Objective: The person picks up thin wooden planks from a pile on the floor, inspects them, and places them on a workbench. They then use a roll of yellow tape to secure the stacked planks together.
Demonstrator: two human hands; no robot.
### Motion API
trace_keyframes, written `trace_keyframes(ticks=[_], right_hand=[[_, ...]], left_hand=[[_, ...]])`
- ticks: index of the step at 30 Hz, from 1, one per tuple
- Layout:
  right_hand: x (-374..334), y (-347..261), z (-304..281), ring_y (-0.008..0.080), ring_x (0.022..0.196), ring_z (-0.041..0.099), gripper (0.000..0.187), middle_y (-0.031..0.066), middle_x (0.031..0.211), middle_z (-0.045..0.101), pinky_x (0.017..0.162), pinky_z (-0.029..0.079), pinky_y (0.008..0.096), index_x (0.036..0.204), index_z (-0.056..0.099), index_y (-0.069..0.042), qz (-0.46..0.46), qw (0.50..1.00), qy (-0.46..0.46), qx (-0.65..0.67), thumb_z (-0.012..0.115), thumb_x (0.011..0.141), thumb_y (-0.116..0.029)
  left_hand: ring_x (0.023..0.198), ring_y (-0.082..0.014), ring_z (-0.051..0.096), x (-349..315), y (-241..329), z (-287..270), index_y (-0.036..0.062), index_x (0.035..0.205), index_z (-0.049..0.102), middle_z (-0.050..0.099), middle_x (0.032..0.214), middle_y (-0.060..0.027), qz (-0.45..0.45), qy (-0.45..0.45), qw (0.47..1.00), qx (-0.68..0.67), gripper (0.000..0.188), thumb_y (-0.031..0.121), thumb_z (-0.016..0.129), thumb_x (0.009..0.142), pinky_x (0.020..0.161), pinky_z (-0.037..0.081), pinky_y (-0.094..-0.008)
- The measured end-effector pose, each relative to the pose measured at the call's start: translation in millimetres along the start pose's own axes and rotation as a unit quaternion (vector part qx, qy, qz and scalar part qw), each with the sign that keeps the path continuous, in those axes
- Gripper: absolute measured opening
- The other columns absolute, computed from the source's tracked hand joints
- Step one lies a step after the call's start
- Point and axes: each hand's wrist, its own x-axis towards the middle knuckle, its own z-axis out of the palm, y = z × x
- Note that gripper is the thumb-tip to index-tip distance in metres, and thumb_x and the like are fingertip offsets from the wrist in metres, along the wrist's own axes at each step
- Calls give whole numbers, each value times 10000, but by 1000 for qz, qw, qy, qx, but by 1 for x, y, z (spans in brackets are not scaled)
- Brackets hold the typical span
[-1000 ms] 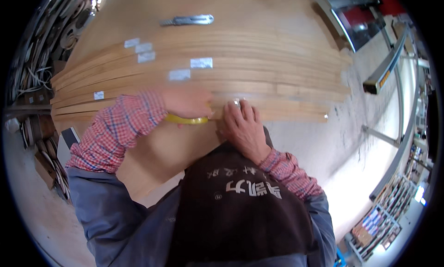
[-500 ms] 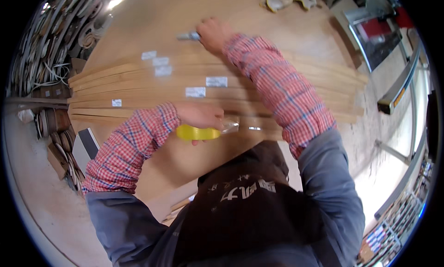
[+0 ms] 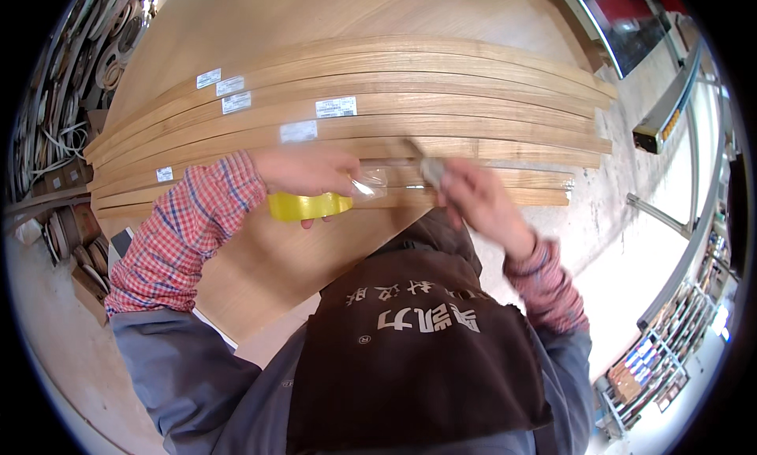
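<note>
My left hand point(image 3: 303, 171) is closed around a roll of yellow packing tape point(image 3: 303, 207), with a clear loose end of tape point(image 3: 369, 184) sticking out to the right of the fingers. Just right of that end, my right hand point(image 3: 482, 204) grips a grey-handled utility knife point(image 3: 431, 169), blurred by motion, its thin tip pointing up and left. Beneath both hands lie several long wooden strips point(image 3: 410, 67) side by side, running left to right. Some carry white printed labels point(image 3: 337, 106). A small shiny band point(image 3: 415, 187) shows on the nearest strips between the hands.
The strips rest on a large wooden board point(image 3: 260, 277) that forms the work surface. Bundles of coiled edging strips point(image 3: 63, 84) fill the left side. To the right are a long metal profile point(image 3: 666, 112), a dark glass panel point(image 3: 627, 33) and a loaded rack point(image 3: 646, 376).
My right hand has come back from the far part of the board with the knife, to beside the tape end. My left hand keeps the tape roll. The view has shifted.
</note>
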Motion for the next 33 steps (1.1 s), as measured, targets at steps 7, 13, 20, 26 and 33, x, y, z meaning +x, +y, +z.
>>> trace_keyframes(ticks=[7, 13, 20, 26, 33], right_hand=[[-23, 29, 63, 140, 608, 533, 168, 69, 712, 567, 573, 456, 313, 982, 594, -4, 4, 999, 34, 23, 520, 1028, -148], [-7, 30, 66, 290, 714, 588, 157, 198, 792, 602, 684, 486, 396, 1023, 608, 24, -27, 999, 24, -11, 549, 1000, -119], [-7, 31, 69, 281, 654, 556, 134, 158, 766, 585, 616, 468, 377, 1068, 602, 4, -124, 982, 53, -132, 551, 1008, -105], [-28, 34, 68, 59, 611, 462, 146, -12, 711, 515, 544, 407, 254, 1014, 595, -9, -71, 996, 36, -31, 510, 1055, -121], [-24, 35, 64, 279, 693, 597, 210, 206, 808, 625, 672, 503, 388, 1128, 636, 18, -48, 998, 26, -43, 600, 977, -124]], left_hand=[[840, -183, 696, -2, 5, 1, 52, 1280, 488, 620, 1026, -97, 0, -4, 1000, 13, 318, 229, 548, 1022, 590, 621, -357], [768, -190, 695, -14, -9, 7, 37, 1249, 518, 639, 994, -119, 55, 24, 998, 17, 299, 211, 543, 1006, 562, 596, -347], [699, -151, 682, -8, -13, 10, 81, 1260, 502, 649, 967, -77, 42, 45, 998, 27, 301, 241, 549, 1010, 565, 592, -316], [753, -153, 682, -4, -18, 7, 79, 1307, 499, 641, 993, -87, 58, 61, 995, 61, 345, 232, 558, 1003, 567, 593, -316], [733, -149, 661, -25, -42, 3, 81, 1334, 496, 634, 965, -100, 130, 75, 985, -90, 390, 243, 569, 988, 520, 570, -298]])
